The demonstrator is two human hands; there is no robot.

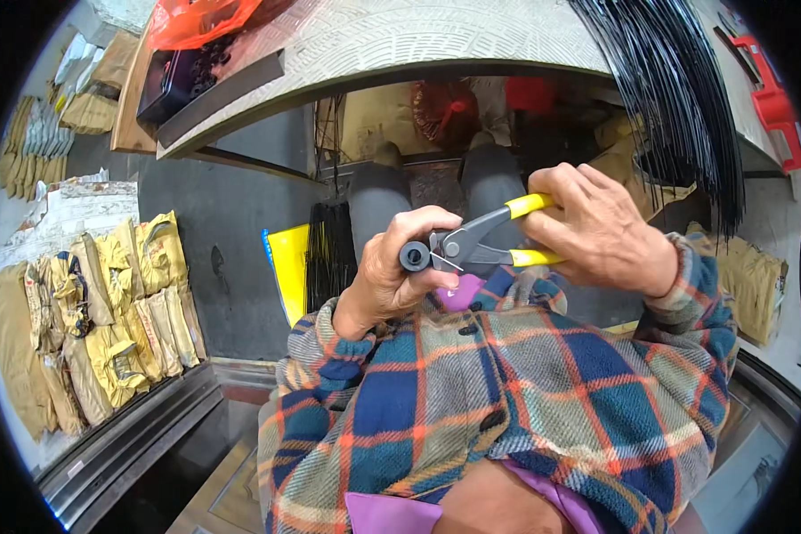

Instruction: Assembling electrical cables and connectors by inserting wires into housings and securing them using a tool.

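Note:
My right hand (601, 227) is closed round the yellow-sleeved handles of a pair of dark grey pliers (479, 242), with the handles spread apart. My left hand (384, 267) grips a short black tube (413, 257), its round hollow end showing. The head of the pliers lies right beside the tube, between my left thumb and fingers. A thin light strip or wire crosses the pliers' head; what it is, I cannot tell. Both hands are held in front of my chest, above my lap.
Ahead is a worktable (400, 40) with a dark box (187, 80) at left and a bundle of long black rods (672, 80) over its right edge. Packed yellow-brown bags (120, 311) lie on the left, a yellow sheet (290, 267) by my legs. Red tools (770, 98) sit far right.

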